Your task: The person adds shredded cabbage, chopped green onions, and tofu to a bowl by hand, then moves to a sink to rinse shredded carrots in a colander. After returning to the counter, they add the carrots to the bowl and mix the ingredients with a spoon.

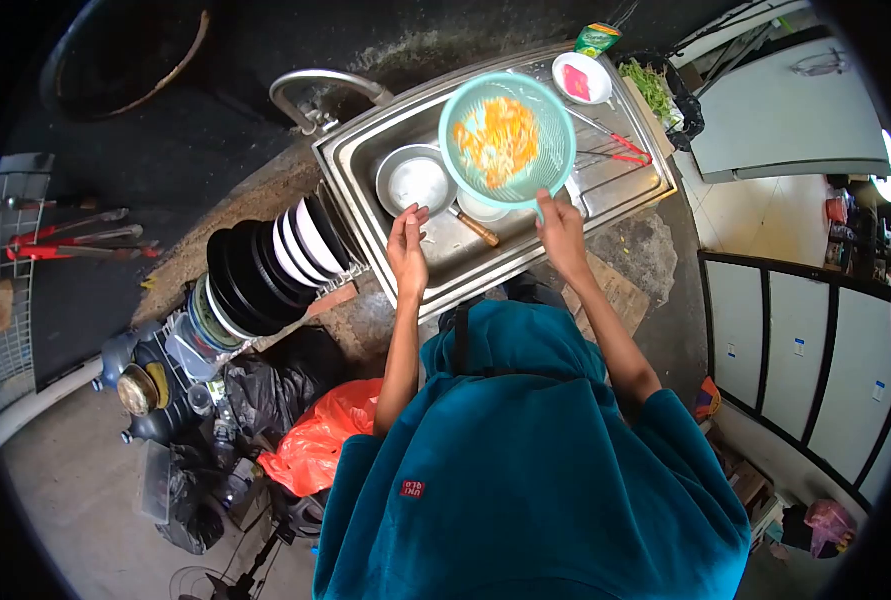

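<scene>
1. Steel sink (606, 195), set at an angle in a dark counter, fills the middle of the view, with a curved tap (316, 85) at its far corner.
2. Teal hooded top covers the person bending over the sink, seen from above.
3. Black and white plates (271, 265) stand on edge in a rack just beside the sink, on the person's left.
4. An orange plastic bag (316, 440) lies on the floor below the rack, among dark bags.
5. A pale green strainer (541, 160) holding orange shreds hangs over the basin, above a metal bowl (416, 180) and a wooden-handled tool (478, 230).
6. The right hand (563, 230) grips the strainer's short handle, fingers closed round it.
7. The left hand (407, 250) rests on the sink's near rim, fingers straight and close together, holding nothing.
8. Red-handled tongs (621, 150) lie on the draining board, near a white dish (581, 78) with something pink in it.
</scene>
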Action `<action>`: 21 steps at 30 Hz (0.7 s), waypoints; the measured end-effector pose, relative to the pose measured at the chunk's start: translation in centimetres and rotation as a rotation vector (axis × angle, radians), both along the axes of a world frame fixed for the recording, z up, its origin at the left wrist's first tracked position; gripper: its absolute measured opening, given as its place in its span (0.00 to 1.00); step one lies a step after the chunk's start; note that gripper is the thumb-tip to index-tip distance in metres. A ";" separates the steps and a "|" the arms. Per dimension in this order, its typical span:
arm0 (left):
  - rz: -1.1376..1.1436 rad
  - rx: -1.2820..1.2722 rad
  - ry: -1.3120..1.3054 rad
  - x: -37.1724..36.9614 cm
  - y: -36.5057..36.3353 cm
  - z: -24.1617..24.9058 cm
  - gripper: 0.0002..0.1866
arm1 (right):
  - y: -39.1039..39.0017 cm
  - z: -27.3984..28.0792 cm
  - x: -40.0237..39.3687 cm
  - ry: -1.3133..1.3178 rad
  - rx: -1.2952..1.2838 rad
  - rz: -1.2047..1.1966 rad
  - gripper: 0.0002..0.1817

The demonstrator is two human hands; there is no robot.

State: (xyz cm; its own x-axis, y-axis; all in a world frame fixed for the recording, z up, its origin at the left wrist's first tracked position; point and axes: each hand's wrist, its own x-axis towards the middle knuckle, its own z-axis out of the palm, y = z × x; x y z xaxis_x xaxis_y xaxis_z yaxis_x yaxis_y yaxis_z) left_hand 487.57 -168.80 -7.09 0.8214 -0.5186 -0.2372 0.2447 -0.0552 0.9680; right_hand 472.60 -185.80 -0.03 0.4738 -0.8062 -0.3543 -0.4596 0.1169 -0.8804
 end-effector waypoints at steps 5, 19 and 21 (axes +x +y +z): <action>-0.041 0.008 -0.047 -0.3 -0.6 0.8 0.27 | -1.0 3.5 1.2 -0.236 -0.006 -0.002 0.29; 0.003 0.022 0.003 -0.2 -1.7 -0.4 0.26 | 0.3 3.8 -1.4 0.023 -0.166 0.183 0.24; 0.063 0.024 -0.011 0.0 -2.3 -0.4 0.26 | 0.2 3.0 -1.2 -0.103 -0.205 0.122 0.24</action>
